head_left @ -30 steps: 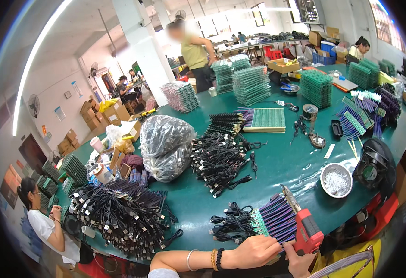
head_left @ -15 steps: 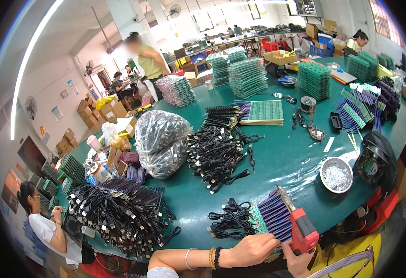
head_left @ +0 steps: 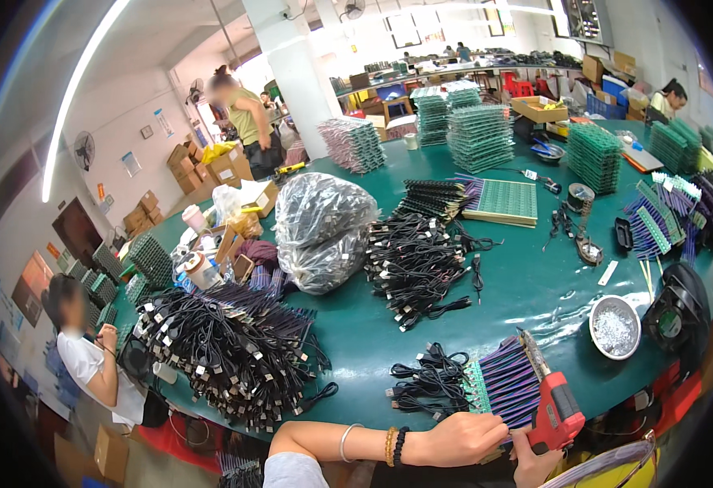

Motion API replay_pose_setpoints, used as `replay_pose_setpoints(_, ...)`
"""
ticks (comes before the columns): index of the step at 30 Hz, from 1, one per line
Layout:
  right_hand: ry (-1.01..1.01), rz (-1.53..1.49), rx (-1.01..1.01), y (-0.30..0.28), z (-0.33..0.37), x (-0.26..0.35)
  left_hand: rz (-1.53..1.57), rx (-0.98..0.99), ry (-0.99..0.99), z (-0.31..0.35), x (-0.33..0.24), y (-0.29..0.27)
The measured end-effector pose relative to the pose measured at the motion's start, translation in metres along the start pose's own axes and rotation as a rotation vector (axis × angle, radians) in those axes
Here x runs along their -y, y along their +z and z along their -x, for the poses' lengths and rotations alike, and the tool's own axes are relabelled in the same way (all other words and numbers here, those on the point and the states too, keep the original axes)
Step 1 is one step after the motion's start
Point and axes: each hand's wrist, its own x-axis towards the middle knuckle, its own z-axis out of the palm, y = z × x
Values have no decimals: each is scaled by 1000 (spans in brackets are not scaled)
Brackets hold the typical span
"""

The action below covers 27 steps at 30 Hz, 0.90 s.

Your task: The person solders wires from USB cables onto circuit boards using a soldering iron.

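My left hand (head_left: 464, 437) is closed in a pinch at the near end of a row of purple-and-black wires (head_left: 504, 389); what its fingers hold is too small to make out. Right beside it, my right hand (head_left: 533, 462) has its thumb raised and its fingers curled, partly hidden, around something I cannot make out. A red and black glue gun (head_left: 558, 411) lies just beyond the right hand, its nozzle pointing away across the wires. The wires join a strip of small green circuit boards (head_left: 477, 386), with coiled black USB cables (head_left: 431, 382) on its left side.
A big heap of black USB cables (head_left: 218, 354) covers the near left, a second heap (head_left: 413, 260) the middle. A stuffed clear plastic bag (head_left: 324, 232) stands between them. At right are a white bowl of small clear pieces (head_left: 615, 327) and a black fan (head_left: 676, 313). Stacked green boards (head_left: 480, 138) line the far side.
The whole view has shifted, so the table's things appear farther right. The standing person at the far side has turned and lowered an arm. My hands stay together beside the glue gun.
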Motion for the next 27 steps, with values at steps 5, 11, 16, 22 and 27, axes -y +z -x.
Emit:
replay_pose_setpoints(5, -24, -33, 36, -15, 4, -44, -14, 2, 4, -2, -4, -2)
replay_pose_setpoints(11, -131, 185, 84, -18, -4, -27, 8, 10, -8, -8, -3, -6)
replay_pose_setpoints(16, -16, 37, -17, -5, 2, -13, -51, -1, -3, -10, -6, -7)
replay_pose_setpoints(22, -5, 45, 9, -14, 10, -19, -89, -4, -3, -7, -14, -5)
replay_pose_setpoints(27, 1, 153, 24, -16, 14, -13, -50, 79, 20, -8, -6, -7)
